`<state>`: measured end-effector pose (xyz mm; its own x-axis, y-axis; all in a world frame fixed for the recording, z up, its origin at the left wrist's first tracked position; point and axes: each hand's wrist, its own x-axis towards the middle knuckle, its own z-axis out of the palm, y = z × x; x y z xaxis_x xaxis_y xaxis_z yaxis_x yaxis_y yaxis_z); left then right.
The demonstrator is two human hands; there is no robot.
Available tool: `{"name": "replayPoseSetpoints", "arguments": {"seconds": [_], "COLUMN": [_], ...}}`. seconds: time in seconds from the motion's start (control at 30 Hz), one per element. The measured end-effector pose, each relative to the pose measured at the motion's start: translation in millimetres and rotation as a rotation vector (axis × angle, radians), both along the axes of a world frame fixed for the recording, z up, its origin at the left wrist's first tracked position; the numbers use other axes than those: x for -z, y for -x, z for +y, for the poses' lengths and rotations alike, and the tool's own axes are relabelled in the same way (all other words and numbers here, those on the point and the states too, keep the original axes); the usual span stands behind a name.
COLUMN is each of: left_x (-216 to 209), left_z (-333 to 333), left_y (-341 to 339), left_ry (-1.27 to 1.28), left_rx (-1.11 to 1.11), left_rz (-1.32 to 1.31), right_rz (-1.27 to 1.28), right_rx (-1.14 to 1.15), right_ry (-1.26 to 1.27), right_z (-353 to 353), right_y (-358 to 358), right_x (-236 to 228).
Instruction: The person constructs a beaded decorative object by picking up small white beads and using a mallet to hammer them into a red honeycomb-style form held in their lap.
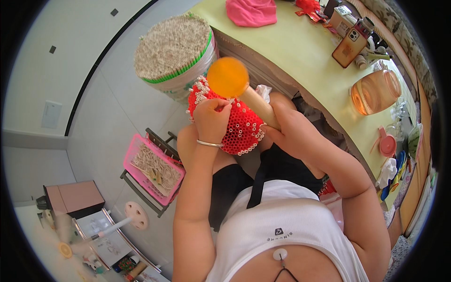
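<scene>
Box [75,199] in brownish pink sits way over at the lower left. Moving right, there's a pink basket [141,181] full of loose white sticks [152,164], with dark bars right beside it. Up from that is a big round stack [174,47], pale tips packed tight, with a green band near the top and clear wrap below.

Left hand [213,117], silver bangle [210,143] on the wrist, is over the red bundle [237,136] with fingers curled in and thumb meeting the forefinger. Can't honestly say whether there's a little white piece pinched in there, since the tip is too small to make out. The bundle itself is between the person's legs, just in front of the stack: loads of open red tubes, white bits dotted over the top and along the edges.

Mallet [251,99] next: orange head at the far edge of the bundle, pale handle slanting down to the right hand [284,120], which has it gripped firmly.

Right of that it's all table [300,56], pale yellow-green: pink cloth [251,11] at the far end, then a phone [350,47], a jar [376,94] of amber liquid and a pink cup [387,144].
</scene>
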<state>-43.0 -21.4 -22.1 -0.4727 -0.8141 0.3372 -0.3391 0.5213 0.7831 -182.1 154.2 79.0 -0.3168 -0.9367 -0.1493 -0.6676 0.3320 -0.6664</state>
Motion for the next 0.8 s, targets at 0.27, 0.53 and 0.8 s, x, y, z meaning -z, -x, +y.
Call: {"name": "replayPoseSetpoints", "arguments": {"seconds": [0.27,0.53,0.8], "left_x": [3,-2,-12], "left_z": [1,3,2], "left_y": [1,3,-5], "left_ry": [0.005,0.102,0.251], "left_rx": [0.003,0.015,0.128], "left_rz": [-0.001,0.027,-0.057], "right_rz": [0.108,-0.2,-0.277], "right_rx": [-0.038,0.136,0.181], "right_ry": [-0.08,0.0,-0.043], "right_z": [-6,7,27], "right_y": [7,12,16], "right_x": [-16,-24,-15]}}
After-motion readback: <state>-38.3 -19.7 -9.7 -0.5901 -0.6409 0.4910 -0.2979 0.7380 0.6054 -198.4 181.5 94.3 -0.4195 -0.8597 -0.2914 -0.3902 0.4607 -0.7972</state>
